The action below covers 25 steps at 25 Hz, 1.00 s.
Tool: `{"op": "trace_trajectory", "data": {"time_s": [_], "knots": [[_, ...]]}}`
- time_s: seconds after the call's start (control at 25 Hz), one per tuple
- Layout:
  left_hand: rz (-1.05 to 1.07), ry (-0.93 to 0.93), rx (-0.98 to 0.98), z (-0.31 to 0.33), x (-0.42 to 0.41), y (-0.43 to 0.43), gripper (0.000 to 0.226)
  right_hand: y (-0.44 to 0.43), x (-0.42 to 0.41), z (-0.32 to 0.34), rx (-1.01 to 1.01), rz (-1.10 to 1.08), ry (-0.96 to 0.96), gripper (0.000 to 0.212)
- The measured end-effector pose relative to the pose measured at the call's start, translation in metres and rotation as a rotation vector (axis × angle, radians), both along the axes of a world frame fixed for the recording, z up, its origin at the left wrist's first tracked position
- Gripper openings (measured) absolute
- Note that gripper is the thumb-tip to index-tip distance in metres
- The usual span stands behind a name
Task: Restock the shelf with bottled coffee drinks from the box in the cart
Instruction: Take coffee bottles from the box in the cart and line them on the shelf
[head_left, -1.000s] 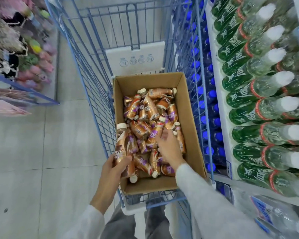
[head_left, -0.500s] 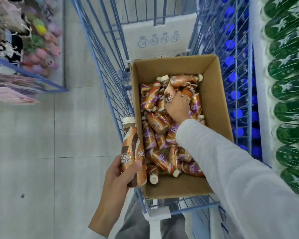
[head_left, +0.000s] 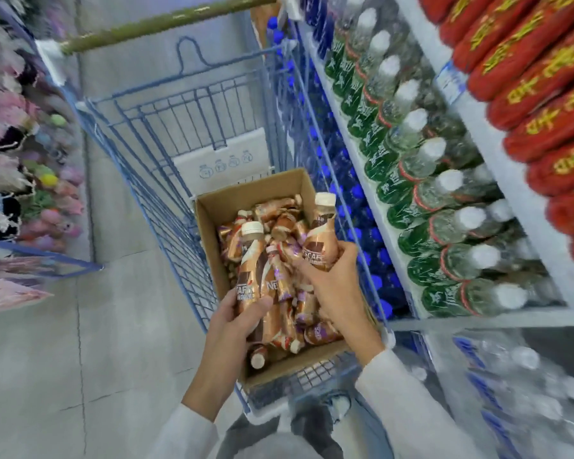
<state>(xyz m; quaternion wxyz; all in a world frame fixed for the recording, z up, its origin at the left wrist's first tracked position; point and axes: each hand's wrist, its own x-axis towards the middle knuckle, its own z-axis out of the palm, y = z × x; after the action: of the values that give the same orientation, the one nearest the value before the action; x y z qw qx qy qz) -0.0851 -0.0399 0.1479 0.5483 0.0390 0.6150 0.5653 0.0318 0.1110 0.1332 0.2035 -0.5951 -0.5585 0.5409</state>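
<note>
Blue wire cart (head_left: 153, 167), cardboard box (head_left: 209, 220), left hand (head_left: 236, 326) grip wrapping glossy coffee bottle (head_left: 251, 260), right hand (head_left: 335, 286) clutching another bottle (head_left: 322, 233)

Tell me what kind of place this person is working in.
Most likely a supermarket or grocery store aisle. A blue wire cart carries a cardboard box of coffee bottles, shelves on the right hold rows of green-labelled bottles with a price tag on the shelf edge, and both hands grip coffee bottles.
</note>
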Motion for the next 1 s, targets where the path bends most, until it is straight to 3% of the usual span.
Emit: {"op": "trace_trajectory", "data": {"time_s": [0.16, 0.36, 0.56, 0.72, 1.0], "knots": [[-0.17, 0.03, 0.081, 0.044, 0.053, 0.046, 0.065, -0.009, 0.094, 0.087, 0.063, -0.199, 0.067, 0.057], [-0.462, 0.066, 0.273, 0.112, 0.14, 0.099, 0.041, -0.029, 0.207, 0.169, 0.214, -0.435, 0.138, 0.051], [-0.73, 0.106, 0.382, 0.183, 0.242, 0.13, 0.06, -0.061, 0.302, 0.229, 0.388, -0.644, 0.138, 0.047], [-0.881, 0.094, 0.46, 0.224, 0.315, 0.142, 0.032, -0.086, 0.366, 0.265, 0.51, -0.79, 0.108, 0.049], [-1.071, 0.09, 0.721, 0.297, 0.433, 0.171, 0.045, -0.094, 0.465, 0.328, 0.747, -0.98, 0.006, 0.053]]}}
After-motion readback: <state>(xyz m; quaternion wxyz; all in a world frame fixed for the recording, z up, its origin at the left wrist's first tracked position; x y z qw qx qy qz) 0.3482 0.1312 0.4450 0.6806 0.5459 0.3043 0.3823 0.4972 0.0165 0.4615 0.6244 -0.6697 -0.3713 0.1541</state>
